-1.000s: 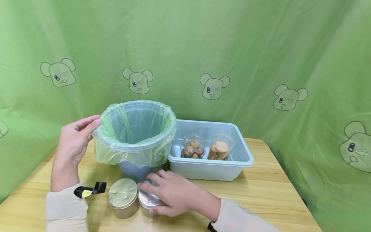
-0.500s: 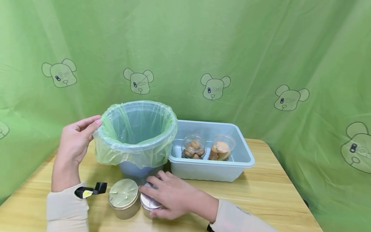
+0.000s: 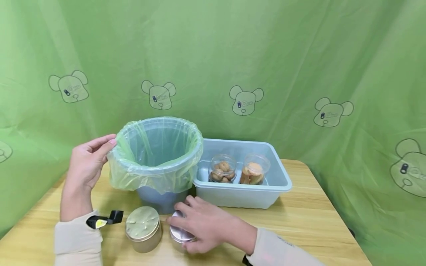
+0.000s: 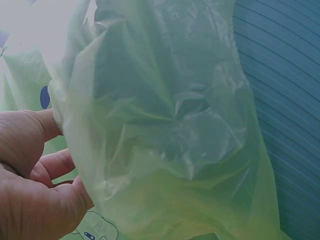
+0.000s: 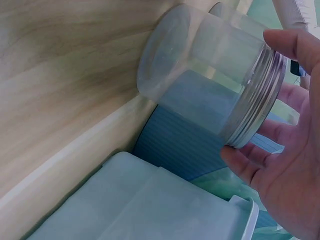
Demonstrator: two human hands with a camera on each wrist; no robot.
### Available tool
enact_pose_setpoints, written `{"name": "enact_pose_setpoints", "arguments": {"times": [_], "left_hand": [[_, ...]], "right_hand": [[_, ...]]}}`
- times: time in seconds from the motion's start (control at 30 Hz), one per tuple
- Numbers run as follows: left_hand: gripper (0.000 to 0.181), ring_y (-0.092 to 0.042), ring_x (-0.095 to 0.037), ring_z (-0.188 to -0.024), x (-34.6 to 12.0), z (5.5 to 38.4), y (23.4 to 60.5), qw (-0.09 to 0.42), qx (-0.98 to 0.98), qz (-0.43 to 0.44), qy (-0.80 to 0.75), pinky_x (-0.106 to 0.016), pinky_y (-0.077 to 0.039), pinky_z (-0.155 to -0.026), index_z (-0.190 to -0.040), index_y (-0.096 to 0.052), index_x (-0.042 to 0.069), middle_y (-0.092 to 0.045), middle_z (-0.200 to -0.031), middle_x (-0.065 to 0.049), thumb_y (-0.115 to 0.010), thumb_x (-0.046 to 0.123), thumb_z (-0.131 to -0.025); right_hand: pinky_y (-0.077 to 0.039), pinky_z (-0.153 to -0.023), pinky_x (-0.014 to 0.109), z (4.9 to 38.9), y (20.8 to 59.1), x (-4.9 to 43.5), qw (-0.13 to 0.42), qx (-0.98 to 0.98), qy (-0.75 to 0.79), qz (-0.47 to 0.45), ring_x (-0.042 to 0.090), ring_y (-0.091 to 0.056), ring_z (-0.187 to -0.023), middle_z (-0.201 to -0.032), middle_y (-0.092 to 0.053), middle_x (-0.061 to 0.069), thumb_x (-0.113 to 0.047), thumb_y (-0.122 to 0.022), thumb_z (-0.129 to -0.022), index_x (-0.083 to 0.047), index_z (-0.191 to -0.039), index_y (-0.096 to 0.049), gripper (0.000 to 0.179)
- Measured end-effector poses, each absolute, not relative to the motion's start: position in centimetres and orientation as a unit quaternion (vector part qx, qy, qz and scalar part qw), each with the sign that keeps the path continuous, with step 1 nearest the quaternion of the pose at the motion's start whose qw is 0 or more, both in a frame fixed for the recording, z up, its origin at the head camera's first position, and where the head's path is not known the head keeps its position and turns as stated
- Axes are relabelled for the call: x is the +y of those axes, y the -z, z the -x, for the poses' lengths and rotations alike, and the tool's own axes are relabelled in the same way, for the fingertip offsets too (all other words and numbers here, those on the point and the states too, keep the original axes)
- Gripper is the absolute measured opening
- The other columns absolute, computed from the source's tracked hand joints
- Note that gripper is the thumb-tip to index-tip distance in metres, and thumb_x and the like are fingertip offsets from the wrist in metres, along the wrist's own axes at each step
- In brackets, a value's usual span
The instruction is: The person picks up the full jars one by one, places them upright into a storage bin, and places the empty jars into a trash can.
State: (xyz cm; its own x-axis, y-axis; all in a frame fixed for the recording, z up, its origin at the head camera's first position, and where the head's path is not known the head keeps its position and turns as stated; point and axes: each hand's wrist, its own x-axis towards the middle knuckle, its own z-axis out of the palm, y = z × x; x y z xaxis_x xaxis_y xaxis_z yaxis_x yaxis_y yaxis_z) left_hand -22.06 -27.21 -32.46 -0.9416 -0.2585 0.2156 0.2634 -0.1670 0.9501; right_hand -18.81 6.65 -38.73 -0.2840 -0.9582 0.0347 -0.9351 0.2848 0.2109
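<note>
My left hand (image 3: 84,162) pinches the edge of a thin green bin liner (image 3: 124,177) at the left side of the rim. The liner is folded over the top of a blue bin (image 3: 163,201). My right hand (image 3: 206,225) grips a clear jar by its silver screw lid (image 3: 181,233) from above. In the right wrist view, that jar (image 5: 200,90) shows see-through walls, with the fingers and thumb spread around the lid. A second lidded jar (image 3: 143,229) stands to its left, in front of the bin, with a gap between the two.
Right of the bin, a light blue tub (image 3: 239,195) holds an open jar of walnuts (image 3: 223,171) and an open jar of brown, slice-like pieces (image 3: 254,173). All stand on a wooden table (image 3: 309,221). A green curtain (image 3: 213,44) hangs behind.
My right hand has shifted to the right with its jar, widening the gap to the other lidded jar. My left hand has stayed at the liner's edge.
</note>
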Motion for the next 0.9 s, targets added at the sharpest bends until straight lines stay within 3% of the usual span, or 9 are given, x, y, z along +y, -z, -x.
{"name": "enact_pose_setpoints", "arguments": {"times": [0.47, 0.9], "left_hand": [[0.021, -0.060, -0.005, -0.088, -27.2, 22.2, 32.5, 0.172, -0.622, 0.007, 0.764, -0.015, -0.050, -0.067, -0.113, -0.079, 0.011, -0.072, -0.104, 0.006, -0.078, 0.013, -0.092], [0.021, -0.060, -0.005, -0.089, -27.2, 22.2, 32.6, 0.171, -0.621, 0.011, 0.765, -0.015, -0.050, -0.067, -0.113, -0.079, 0.011, -0.072, -0.104, 0.006, -0.078, 0.013, -0.093]], "right_hand": [[-0.048, -0.089, 0.034, 18.7, 34.6, 8.7, 0.099, -0.810, 0.058, -0.575, 0.019, -0.049, -0.105, -0.130, -0.055, 0.003, -0.055, -0.065, -0.087, -0.026, -0.144, -0.051, 0.065], [-0.050, -0.087, 0.037, 17.9, 29.3, 10.0, 0.100, -0.830, 0.064, -0.545, 0.020, -0.050, -0.105, -0.129, -0.057, 0.001, -0.050, -0.066, -0.088, -0.025, -0.144, -0.053, 0.063]]}}
